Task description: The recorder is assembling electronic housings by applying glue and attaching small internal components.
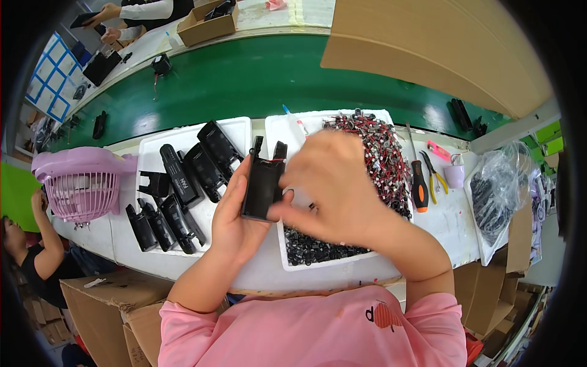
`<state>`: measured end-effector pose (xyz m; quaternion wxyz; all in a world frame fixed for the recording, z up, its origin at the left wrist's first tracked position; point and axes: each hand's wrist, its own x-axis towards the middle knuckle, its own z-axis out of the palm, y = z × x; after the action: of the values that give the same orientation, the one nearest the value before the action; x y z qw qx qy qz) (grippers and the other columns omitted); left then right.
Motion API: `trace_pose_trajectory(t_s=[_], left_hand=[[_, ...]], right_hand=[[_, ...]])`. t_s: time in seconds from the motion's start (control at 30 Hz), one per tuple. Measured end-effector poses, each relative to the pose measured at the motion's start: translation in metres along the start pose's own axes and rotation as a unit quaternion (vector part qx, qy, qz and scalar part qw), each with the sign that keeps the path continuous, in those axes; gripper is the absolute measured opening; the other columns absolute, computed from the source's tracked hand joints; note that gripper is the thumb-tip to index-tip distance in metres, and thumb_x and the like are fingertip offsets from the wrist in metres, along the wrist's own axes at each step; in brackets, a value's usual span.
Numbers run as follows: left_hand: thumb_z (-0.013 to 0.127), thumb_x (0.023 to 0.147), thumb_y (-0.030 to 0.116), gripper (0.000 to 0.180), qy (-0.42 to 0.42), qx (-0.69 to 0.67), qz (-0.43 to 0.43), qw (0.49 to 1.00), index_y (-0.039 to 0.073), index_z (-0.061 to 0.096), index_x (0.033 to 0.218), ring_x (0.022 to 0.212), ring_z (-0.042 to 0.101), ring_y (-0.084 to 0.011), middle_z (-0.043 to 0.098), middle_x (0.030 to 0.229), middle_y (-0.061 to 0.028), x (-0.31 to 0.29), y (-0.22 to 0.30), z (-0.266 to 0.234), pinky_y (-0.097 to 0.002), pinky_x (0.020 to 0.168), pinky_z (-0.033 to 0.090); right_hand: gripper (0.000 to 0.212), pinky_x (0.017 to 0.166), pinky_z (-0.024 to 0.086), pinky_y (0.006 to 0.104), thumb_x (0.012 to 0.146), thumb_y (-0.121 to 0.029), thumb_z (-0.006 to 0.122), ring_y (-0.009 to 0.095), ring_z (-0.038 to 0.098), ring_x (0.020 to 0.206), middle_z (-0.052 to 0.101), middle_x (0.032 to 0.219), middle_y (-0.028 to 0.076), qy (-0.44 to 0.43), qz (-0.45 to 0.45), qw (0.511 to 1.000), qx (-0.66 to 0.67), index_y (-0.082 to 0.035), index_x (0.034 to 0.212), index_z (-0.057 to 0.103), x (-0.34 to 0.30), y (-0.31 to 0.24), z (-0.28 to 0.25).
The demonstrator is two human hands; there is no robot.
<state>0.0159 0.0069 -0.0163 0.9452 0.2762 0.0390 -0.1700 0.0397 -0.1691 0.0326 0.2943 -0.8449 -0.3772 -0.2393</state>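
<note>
My left hand (231, 214) is closed round a black plastic housing (260, 192), held tilted with its hollow side facing up. Red wire shows at the housing's upper end. At its right edge is my right hand (336, 183), fingers bent, smeared by motion; whether it grips anything is unclear. To the left, a white foam tray (243, 124) carries several more black housings (177, 174). Behind my right hand, a second foam tray (276, 125) bears a heap of small parts with red wires (388, 159) and a pile of small black pieces (312, 248).
A purple fan (82, 183) stands left. An orange-black screwdriver (419, 186), yellow-handled pliers (435, 177) and pink cutter (438, 151) lie right, near a bagged tray (498, 189). Beyond runs a green conveyor (244, 73), partly under cardboard (440, 49). Other people work at left.
</note>
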Motion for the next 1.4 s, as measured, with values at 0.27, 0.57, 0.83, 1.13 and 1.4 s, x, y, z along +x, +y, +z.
trace_pose_trajectory(t_s=[0.27,0.57,0.83,1.13,1.4], left_hand=[[0.048,0.092,0.013,0.043,-0.012,0.42,0.207,0.884,0.003,0.035,0.132,0.105,0.05,-0.0174,0.047,0.119,-0.0094,-0.004,0.016,0.002,-0.031,0.088,0.041],[0.062,0.081,0.04,0.048,0.381,0.841,0.237,0.302,0.007,0.055,0.115,0.102,0.049,-0.0242,0.057,0.099,-0.0082,0.011,0.09,-0.034,-0.0422,0.092,0.029],[0.066,0.079,0.018,0.053,0.345,0.824,0.201,0.402,0.002,0.045,0.125,0.092,0.048,-0.0249,0.057,0.086,-0.0086,0.009,0.082,-0.028,-0.0424,0.093,0.029],[0.043,0.078,-0.007,0.06,0.065,0.378,0.34,0.858,-0.001,0.031,0.136,0.099,0.05,-0.0131,0.049,0.113,-0.0086,-0.003,0.046,0.006,-0.026,0.09,0.038],[0.066,0.074,0.015,0.063,-0.047,0.107,0.025,0.993,0.003,0.037,0.129,0.075,0.048,-0.0119,0.047,0.086,-0.0037,-0.002,0.022,-0.003,-0.0248,0.059,0.042]], right_hand=[[0.017,0.079,0.032,0.0404,0.065,-0.014,0.069,0.024,0.048,0.093,0.056,0.088,0.002,-0.081,-0.037,0.996,-0.018,-0.008,0.077,0.06,0.0,-0.009,0.002],[0.018,0.087,0.034,0.0432,0.073,-0.02,0.066,0.028,0.049,0.102,0.062,0.092,0.004,-0.16,0.14,0.956,-0.204,-0.009,0.087,0.068,0.043,0.144,0.011],[0.016,0.082,0.039,0.0433,0.075,-0.019,0.063,0.027,0.052,0.093,0.061,0.085,0.008,-0.131,0.076,0.962,-0.226,-0.005,0.082,0.066,0.036,0.104,-0.001],[0.008,0.068,0.042,0.0352,0.072,-0.015,0.063,0.022,0.054,0.079,0.054,0.074,0.004,-0.212,-0.026,0.975,-0.066,-0.008,0.074,0.062,-0.027,0.033,0.034],[0.006,0.063,0.046,0.0365,0.074,-0.009,0.063,0.024,0.058,0.071,0.056,0.076,0.006,-0.169,0.084,0.982,-0.003,-0.006,0.074,0.057,-0.027,0.022,0.033]])
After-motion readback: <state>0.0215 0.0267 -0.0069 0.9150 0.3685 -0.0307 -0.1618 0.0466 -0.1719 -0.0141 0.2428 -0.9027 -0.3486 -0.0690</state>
